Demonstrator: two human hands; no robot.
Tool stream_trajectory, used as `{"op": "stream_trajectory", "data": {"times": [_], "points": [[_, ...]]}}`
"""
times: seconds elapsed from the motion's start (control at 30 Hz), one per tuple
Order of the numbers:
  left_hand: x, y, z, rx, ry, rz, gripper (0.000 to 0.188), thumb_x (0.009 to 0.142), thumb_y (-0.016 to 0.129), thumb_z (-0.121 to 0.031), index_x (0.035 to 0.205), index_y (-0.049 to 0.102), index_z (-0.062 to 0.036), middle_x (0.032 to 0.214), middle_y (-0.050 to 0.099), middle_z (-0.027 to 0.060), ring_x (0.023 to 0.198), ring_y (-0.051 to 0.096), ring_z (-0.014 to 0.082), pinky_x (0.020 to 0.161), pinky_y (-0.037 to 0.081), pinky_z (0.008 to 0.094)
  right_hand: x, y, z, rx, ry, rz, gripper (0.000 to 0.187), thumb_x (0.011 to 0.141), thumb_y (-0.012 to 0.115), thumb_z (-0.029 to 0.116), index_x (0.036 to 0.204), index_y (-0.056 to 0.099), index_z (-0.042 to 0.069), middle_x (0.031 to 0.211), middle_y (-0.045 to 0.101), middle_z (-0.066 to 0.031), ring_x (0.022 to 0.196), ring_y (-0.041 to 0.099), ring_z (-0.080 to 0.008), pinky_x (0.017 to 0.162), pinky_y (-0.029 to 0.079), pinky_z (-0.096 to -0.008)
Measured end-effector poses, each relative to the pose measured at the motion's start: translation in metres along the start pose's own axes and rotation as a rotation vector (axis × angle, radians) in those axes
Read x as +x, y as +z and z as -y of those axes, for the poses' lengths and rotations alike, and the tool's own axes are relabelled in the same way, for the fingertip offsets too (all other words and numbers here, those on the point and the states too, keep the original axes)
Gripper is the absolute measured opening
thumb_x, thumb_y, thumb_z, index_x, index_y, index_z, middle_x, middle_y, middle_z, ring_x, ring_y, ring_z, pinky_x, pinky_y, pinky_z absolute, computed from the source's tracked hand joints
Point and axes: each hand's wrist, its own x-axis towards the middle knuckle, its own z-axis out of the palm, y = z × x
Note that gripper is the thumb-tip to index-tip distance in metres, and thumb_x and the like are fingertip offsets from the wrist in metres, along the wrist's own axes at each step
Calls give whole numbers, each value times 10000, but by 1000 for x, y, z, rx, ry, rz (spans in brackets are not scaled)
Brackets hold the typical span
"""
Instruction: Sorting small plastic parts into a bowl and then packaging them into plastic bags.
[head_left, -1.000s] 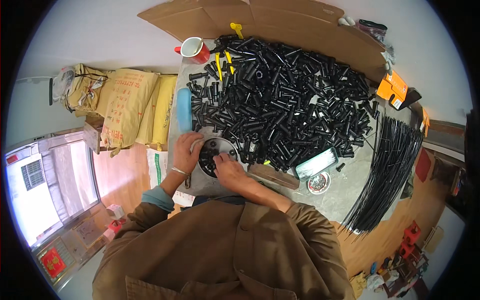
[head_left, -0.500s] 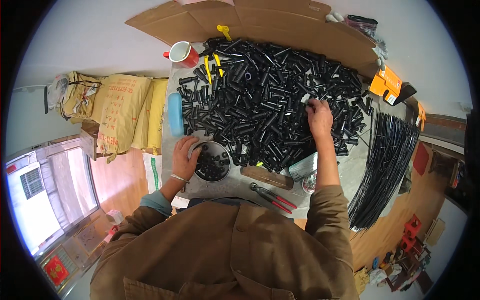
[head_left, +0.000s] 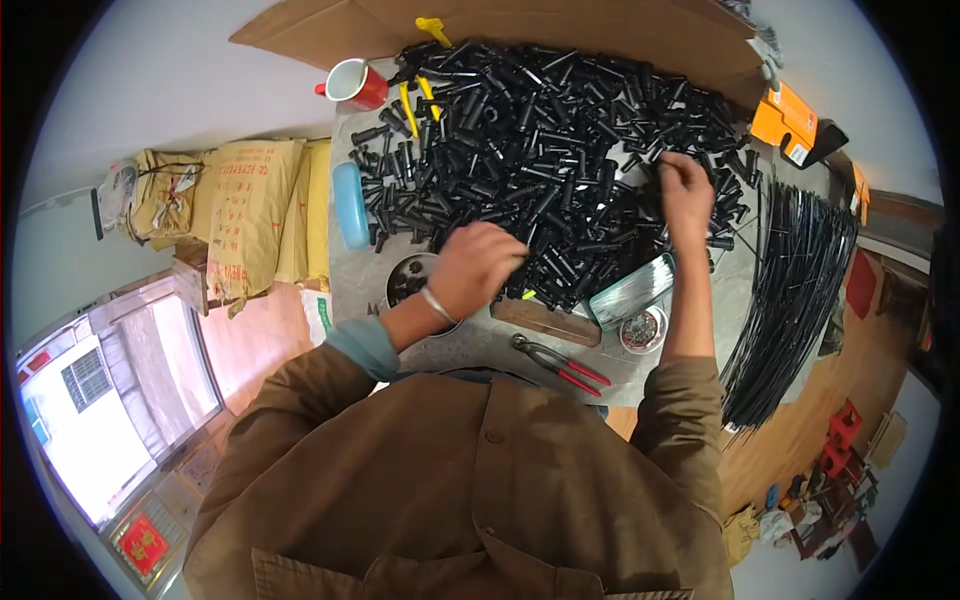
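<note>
A large heap of black plastic tube-like parts (head_left: pixel 545 150) covers most of the table. Over its near edge, my left hand (head_left: pixel 472 268) is closed, fingertips together; whatever they pinch is too small to make out. It partly covers a round metal bowl (head_left: pixel 399 268) of small black pieces. At the heap's right side, my right hand (head_left: pixel 687 198) has its fingers bent inward against the black parts. What its fingertips grip is hidden among them.
Near the front lie red-handled pincers (head_left: pixel 560 366), a wooden block (head_left: pixel 545 322), a clear box of thin rods (head_left: pixel 632 290) and a small tub (head_left: pixel 642 330). Long black strands (head_left: pixel 785 310) hang over the right edge. A red mug (head_left: pixel 357 86) and blue case (head_left: pixel 350 207) stand left; cardboard (head_left: pixel 540 25) walls the back.
My left hand has left the bowl and moved right, over the near edge of the heap. My right hand has shifted a little to the right. The whole view has shifted slightly.
</note>
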Motion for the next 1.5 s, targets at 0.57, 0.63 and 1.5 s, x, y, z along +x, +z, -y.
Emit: {"op": "stream_trajectory", "data": {"times": [0.57,0.63,1.5], "points": [[174,103,4,455,472,384,349,835,613,-399,1113,650,-192,1471,390,80,1414,231,330,1086,183,616,6,-54,-53,-409,172,-26,316,822,589,148,1100,652,11,939,691,-199,845,674,-321,771,517,-371],[185,90,10,492,438,371,327,837,602,-371,1105,656,-191,1472,391,76,1420,222,325,1095,158,617,17,-28,-52,-169,134,-30,259,846,617,104,1078,660,-4,915,704,-151,771,668,-211,717,519,-319],[241,76,2,222,536,85,232,813,628,-158,1042,630,-122,1283,529,101,1284,426,311,1033,314,475,-39,-71,-47,-159,357,-37,208,809,669,104,985,660,-7,757,668,-102,693,614,-160,658,489,-307]]}}
